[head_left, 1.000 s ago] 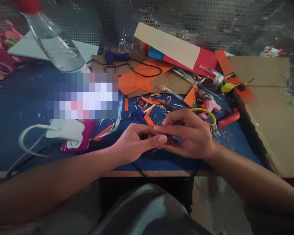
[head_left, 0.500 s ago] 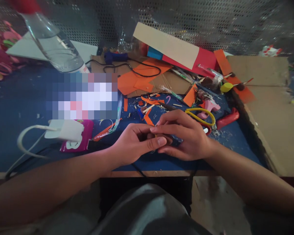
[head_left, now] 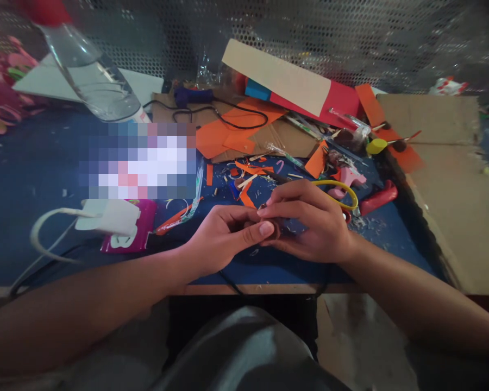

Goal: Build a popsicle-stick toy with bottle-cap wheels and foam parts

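Note:
Above the front part of the blue tabletop, my two hands meet. A small brown piece (head_left: 275, 230), round-edged and mostly hidden, is pinched by my left hand (head_left: 224, 239), its thumb lying over the top. From the other side, the fingertips of my right hand (head_left: 315, 222) close on the same piece; its thumb is below and partly hidden. What the brown piece is made of I cannot tell. Just behind the right hand lie a yellow loop handle (head_left: 352, 194) and a red handle (head_left: 378, 197).
Orange paper scraps (head_left: 246, 194), small sticks and shavings litter the blue surface beyond my hands. To the left are a white charger (head_left: 110, 216) on a magenta power strip (head_left: 146, 217) and a tilted-looking water bottle (head_left: 93, 81). Cardboard (head_left: 452, 217) covers the right side.
My right hand has shifted slightly and its fingers have curled differently around the brown piece, which shows a bit more beside my left thumb. Everything else stays in place.

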{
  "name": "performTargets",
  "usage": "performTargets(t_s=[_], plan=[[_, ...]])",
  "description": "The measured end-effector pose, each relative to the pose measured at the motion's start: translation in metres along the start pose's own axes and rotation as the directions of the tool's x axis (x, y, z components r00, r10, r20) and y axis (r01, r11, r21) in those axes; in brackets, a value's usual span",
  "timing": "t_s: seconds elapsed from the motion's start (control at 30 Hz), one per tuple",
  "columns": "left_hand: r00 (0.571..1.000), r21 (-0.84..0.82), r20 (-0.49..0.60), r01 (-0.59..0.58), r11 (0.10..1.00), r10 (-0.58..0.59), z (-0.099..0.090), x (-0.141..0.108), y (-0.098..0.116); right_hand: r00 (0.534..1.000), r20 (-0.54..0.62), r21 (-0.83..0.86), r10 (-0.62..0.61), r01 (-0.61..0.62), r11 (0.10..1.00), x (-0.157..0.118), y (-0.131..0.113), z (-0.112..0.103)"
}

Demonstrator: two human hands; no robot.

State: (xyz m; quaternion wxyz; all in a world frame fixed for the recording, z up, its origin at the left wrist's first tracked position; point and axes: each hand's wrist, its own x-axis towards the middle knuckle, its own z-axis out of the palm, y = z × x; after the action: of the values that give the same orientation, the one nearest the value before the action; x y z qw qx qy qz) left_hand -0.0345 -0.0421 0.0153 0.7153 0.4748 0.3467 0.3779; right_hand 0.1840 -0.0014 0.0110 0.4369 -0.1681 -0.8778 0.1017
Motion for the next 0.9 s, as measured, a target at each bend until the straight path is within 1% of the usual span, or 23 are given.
performTargets(t_s=[0.07, 0.17, 0.27, 0.43, 0.63, 0.8, 0.9], plan=[[1.0, 0.035, 0.001, -0.005, 0.999, 0.005, 0.0001, -0.0001, 0.0001, 1.0, 0.014, -0.003, -0.009, 0.009, 1.0, 0.0002, -0.0004, 0.0001], [1.0, 0.085, -0.018, 0.022, 0.996, -0.02, -0.0003, 0.0, -0.0006, 0.999, 0.042, -0.012, -0.015, 0.015, 1.0, 0.0, -0.0012, -0.0001], [0.999, 0.088, -0.032, 0.045, 0.995, -0.042, -0.0009, 0.0005, -0.001, 0.999, 0.046, -0.018, -0.006, 0.007, 1.0, -0.0004, -0.0014, 0.0001], [0.999, 0.12, -0.042, 0.027, 0.992, -0.022, -0.0013, 0.0009, 0.0002, 0.999, 0.042, -0.008, -0.01, 0.01, 1.0, -0.0009, -0.0007, 0.0009], [0.999, 0.105, -0.02, 0.051, 0.993, -0.05, 0.001, 0.0008, 0.0004, 0.998, 0.062, 0.0, 0.001, -0.001, 1.0, -0.0027, -0.0002, 0.0011], [0.997, 0.129, -0.034, 0.068, 0.989, -0.064, 0.0027, 0.0012, 0.0017, 0.999, 0.047, 0.0, -0.017, 0.017, 1.0, -0.0028, 0.0003, 0.0027], [0.998, 0.16, -0.016, 0.069, 0.985, -0.067, 0.0018, 0.0011, 0.0023, 0.998, 0.057, -0.005, -0.008, 0.008, 1.0, -0.0031, 0.0, 0.0023]])
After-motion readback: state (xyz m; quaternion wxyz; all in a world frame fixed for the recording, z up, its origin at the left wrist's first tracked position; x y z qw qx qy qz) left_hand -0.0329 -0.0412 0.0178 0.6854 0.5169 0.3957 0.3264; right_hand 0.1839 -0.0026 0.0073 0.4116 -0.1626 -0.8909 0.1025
